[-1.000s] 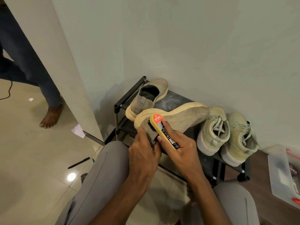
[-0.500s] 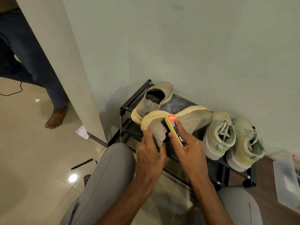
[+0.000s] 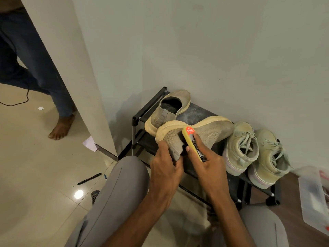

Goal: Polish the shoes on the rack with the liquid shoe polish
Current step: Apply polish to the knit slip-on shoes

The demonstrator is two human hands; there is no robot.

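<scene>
- Left hand [image 3: 164,164] grips the heel collar of a beige knit slip-on [image 3: 204,133]; right hand [image 3: 207,158] curls round a yellow polish applicator [image 3: 194,145], seemingly pressed to the shoe's side.
- The held shoe lies sideways over the black rack [image 3: 150,106], toe pointing right.
- Its mate [image 3: 168,109] and two laced sneakers [image 3: 256,152] rest on the rack against the wall, above the tile floor [image 3: 35,166].

Only text: white lettering on orange label at top end of yellow polish bottle [image 3: 195,145], pressed against the slip-on shoe [image 3: 204,132]; too blurred to read. Black label below, illegible.
</scene>
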